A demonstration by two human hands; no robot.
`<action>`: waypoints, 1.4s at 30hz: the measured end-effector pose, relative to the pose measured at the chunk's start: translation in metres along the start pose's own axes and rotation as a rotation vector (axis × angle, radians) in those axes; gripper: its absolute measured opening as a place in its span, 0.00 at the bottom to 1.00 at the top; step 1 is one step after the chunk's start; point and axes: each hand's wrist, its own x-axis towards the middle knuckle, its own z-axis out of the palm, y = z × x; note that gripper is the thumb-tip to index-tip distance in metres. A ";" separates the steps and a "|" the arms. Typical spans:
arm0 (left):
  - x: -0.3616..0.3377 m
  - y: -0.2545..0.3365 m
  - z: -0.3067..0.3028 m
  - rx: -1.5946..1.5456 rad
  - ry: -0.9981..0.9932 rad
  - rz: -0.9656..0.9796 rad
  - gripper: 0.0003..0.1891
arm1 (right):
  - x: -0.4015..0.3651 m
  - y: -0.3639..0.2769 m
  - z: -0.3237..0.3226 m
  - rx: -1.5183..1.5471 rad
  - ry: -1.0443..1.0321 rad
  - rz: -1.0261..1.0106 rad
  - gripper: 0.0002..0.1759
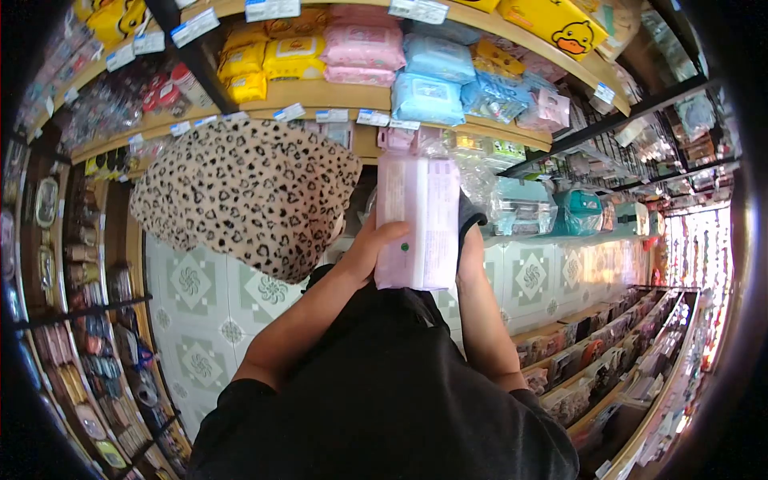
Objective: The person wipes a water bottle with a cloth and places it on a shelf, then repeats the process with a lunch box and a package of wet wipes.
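A lilac-pink pack of wipes (418, 232) stands lengthwise in front of my body, its printed side with a pale stripe and a small green mark facing me. My left hand (372, 246) grips its left edge, the thumb lying across the front and the fingers hidden behind. At the right edge, my right hand (470, 246) is closed around the side, its fingers mostly out of sight behind the pack. Something dark (474, 210) shows just beyond that hand.
Ahead is a shelf (352, 96) with pink packs (362, 46), blue packs (428, 96) and yellow packs (294, 58). Leopard-print cloth (248, 192) bulges at front left. Teal packages (578, 210) stand to the right. Loaded racks (616, 352) line the right side of the tiled floor (192, 280).
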 end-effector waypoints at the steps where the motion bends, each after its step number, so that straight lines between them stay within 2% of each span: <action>1: 0.003 -0.002 -0.001 -0.038 -0.008 -0.030 0.30 | 0.002 -0.009 0.004 -0.035 -0.007 -0.044 0.25; 2: 0.005 -0.004 -0.001 -0.078 -0.010 -0.062 0.30 | 0.000 -0.014 0.007 -0.035 0.002 -0.053 0.25; 4: 0.010 -0.005 -0.002 -0.043 -0.007 -0.082 0.29 | -0.008 -0.019 0.009 -0.264 0.073 -0.138 0.20; 5: 0.012 -0.004 -0.002 0.001 0.024 -0.064 0.28 | -0.003 -0.018 0.009 -0.390 -0.153 -0.088 0.14; 6: 0.015 -0.002 -0.002 0.047 0.055 -0.044 0.28 | -0.017 -0.021 0.013 -0.458 0.027 -0.107 0.08; 9: 0.021 0.010 -0.005 -0.116 0.093 -0.051 0.27 | -0.030 -0.012 0.013 -0.595 -0.094 -0.112 0.09; 11: 0.025 0.016 -0.006 -0.116 0.143 -0.021 0.26 | -0.037 0.004 0.005 -0.697 -0.201 -0.132 0.10; 12: 0.027 0.021 -0.006 -0.119 0.194 0.008 0.26 | -0.038 0.002 0.010 -0.762 -0.263 -0.257 0.10; 14: 0.025 0.022 -0.005 -0.037 0.244 0.064 0.27 | -0.038 0.008 0.010 -0.663 -0.207 -0.166 0.14; 16: 0.025 0.017 -0.010 0.010 0.223 0.151 0.28 | -0.026 -0.004 0.010 -0.443 -0.051 0.008 0.15; 18: 0.010 0.030 0.001 0.024 0.197 0.151 0.29 | -0.007 -0.008 0.005 -0.248 0.111 0.042 0.26; 20: 0.011 0.026 -0.003 0.099 0.156 0.126 0.28 | 0.009 -0.018 -0.001 -0.054 -0.055 -0.017 0.28; 21: 0.015 0.018 -0.003 0.099 0.164 0.135 0.28 | 0.009 -0.021 -0.001 0.025 -0.110 0.034 0.27; 22: 0.021 0.011 0.001 0.020 0.142 0.266 0.26 | 0.011 -0.022 0.007 0.024 -0.122 0.036 0.27; 23: 0.024 0.007 0.002 -0.059 0.118 0.397 0.26 | 0.013 -0.021 0.018 -0.183 -0.097 -0.090 0.26; 24: 0.023 0.007 -0.001 -0.057 0.121 0.406 0.26 | 0.015 -0.022 0.029 -0.388 -0.067 -0.220 0.25; 26: 0.015 0.014 -0.005 -0.361 -0.078 0.107 0.27 | 0.013 -0.044 0.051 -0.509 -0.148 -0.336 0.25; 27: 0.012 0.020 -0.008 -0.336 -0.141 0.082 0.29 | 0.018 -0.045 0.053 -0.508 -0.149 -0.338 0.25; 29: 0.014 0.008 -0.009 -0.396 -0.122 0.124 0.29 | 0.024 -0.046 0.056 -1.011 -0.279 -0.731 0.26; 30: 0.017 0.003 -0.009 -0.461 -0.104 0.167 0.30 | 0.025 -0.044 0.055 -1.010 -0.267 -0.730 0.26; 32: 0.025 0.007 -0.009 -0.533 -0.188 0.252 0.35 | 0.027 -0.043 0.056 -0.890 -0.483 -0.279 0.39; 35: 0.025 0.025 -0.012 -0.686 -0.190 0.242 0.40 | 0.012 -0.050 0.078 -0.925 -0.548 -0.605 0.39; 36: 0.018 0.038 -0.009 -0.784 -0.174 0.175 0.41 | 0.003 -0.051 0.082 -1.025 -0.585 -0.608 0.39; 38: 0.009 0.052 -0.018 -0.603 -0.278 0.208 0.42 | -0.015 -0.051 0.076 -1.058 -0.741 -0.509 0.38; 39: 0.007 0.053 -0.020 -0.604 -0.277 0.209 0.42 | -0.017 -0.049 0.073 -1.059 -0.743 -0.509 0.38; 41: 0.004 0.053 -0.023 -0.558 -0.136 0.129 0.42 | -0.018 -0.040 0.064 -0.956 -0.742 -0.468 0.38; 42: 0.005 0.052 -0.022 -0.559 -0.135 0.127 0.42 | -0.012 -0.036 0.062 -0.955 -0.740 -0.466 0.38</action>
